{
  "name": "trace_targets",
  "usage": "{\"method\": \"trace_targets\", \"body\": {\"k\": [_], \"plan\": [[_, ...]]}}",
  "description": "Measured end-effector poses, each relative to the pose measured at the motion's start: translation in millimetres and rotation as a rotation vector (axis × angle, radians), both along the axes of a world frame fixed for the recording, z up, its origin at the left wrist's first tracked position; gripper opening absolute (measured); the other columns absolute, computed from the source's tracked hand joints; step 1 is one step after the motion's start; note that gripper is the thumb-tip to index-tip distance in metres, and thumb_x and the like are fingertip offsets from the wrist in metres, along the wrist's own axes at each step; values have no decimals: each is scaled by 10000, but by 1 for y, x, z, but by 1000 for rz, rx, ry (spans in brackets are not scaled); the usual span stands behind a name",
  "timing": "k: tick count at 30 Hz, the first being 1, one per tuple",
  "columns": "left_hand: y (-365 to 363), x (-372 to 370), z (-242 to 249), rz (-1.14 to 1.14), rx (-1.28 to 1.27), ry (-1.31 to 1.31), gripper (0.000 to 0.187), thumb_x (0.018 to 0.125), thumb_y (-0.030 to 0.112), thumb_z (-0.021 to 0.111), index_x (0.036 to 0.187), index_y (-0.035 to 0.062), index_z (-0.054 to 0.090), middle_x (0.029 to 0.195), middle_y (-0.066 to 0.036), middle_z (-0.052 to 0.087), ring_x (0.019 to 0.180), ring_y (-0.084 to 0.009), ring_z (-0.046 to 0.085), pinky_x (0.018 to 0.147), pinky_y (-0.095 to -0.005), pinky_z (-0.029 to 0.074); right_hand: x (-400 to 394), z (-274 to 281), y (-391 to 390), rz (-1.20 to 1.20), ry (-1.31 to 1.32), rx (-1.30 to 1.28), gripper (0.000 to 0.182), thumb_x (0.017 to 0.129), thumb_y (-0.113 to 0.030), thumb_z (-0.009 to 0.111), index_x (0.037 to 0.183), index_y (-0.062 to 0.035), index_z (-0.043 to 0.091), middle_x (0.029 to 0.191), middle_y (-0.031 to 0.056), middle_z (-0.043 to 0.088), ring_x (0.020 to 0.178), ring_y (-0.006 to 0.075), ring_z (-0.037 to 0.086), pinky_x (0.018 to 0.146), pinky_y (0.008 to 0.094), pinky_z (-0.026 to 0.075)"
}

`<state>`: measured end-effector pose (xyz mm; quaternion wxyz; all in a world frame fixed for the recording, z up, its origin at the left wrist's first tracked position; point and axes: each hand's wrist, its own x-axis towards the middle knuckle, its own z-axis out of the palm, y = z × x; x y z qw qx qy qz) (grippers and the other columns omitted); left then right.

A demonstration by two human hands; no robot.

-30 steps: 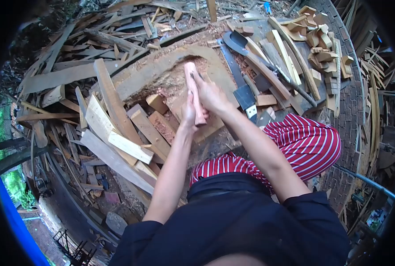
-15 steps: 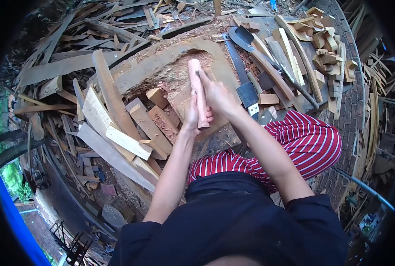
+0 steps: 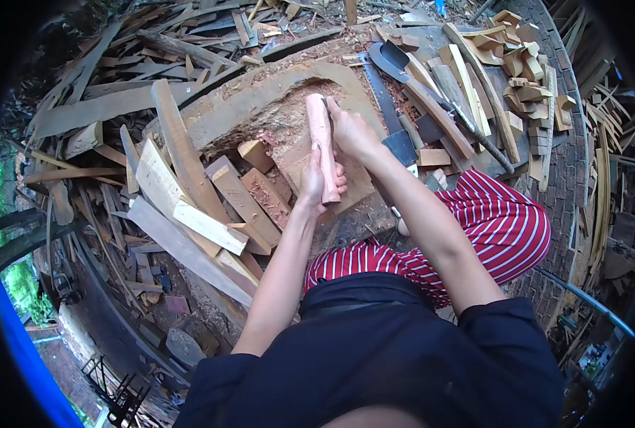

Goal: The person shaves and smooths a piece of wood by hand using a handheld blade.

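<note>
My left hand [image 3: 311, 180] is wrapped around the lower part of a pinkish, roughly rounded stick of wood [image 3: 319, 121]. The stick stands nearly lengthwise in front of me, its far end over the hollow of a large wooden block [image 3: 214, 127]. At the stick's upper right side, my right hand [image 3: 354, 134] is closed on a knife, whose small dark blade [image 3: 326, 104] shows beside the fingers. Most of the knife is hidden by the hand and forearm. Pink shavings lie in the hollow beneath.
Wood blocks [image 3: 240, 196] and planks [image 3: 178, 150] lean at the left. On the right are a dark blade tool [image 3: 400, 148], a wooden-handled tool with a black head [image 3: 388, 58], and stacked wood pieces [image 3: 524, 93]. Scrap wood [image 3: 146, 64] covers the far ground.
My right hand has shifted slightly up and right along the stick, with the knife blade nearer its far end. The stick has turned a little in my left hand.
</note>
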<state>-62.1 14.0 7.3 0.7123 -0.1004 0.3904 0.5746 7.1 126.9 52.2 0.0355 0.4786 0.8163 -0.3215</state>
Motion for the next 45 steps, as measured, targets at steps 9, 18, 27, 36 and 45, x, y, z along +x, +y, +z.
{"method": "trace_targets", "body": {"k": [9,18,27,36,45], "plan": [[12,-3,12,-32,-3,225,515,995,504,247,1076,43,463,643,-79,549,434,-179,538,350,-298,456,15,16,-34,143,-5,126,607,879,-187,501,1450,-157,299,773,259,649,751,425,657,676,525,520],[7,-6,2,-94,-82,218,506,999,489,256,929,44,486,665,-74,509,452,-174,513,371,-305,456,15,13,-27,116,26,80,613,863,-151,489,1441,-211,294,774,259,647,770,451,647,683,540,509],[10,-3,11,-78,-82,272,466,1006,459,250,996,39,453,618,-64,490,442,-175,496,358,-298,438,19,22,-36,97,3,33,572,880,-164,475,1428,-223,322,842,278,643,800,439,648,691,526,517],[15,-15,12,-35,-8,281,448,1008,426,225,981,49,466,589,-44,497,399,-149,481,324,-269,425,19,26,-44,170,-31,91,615,876,-206,500,1450,-275,291,867,236,664,811,400,665,722,524,520],[17,-24,9,-137,-10,295,502,1002,484,211,968,47,456,605,-60,495,419,-178,474,357,-289,418,19,18,-40,193,2,78,613,880,-203,489,1454,-285,290,888,251,656,822,427,654,733,526,515]]}}
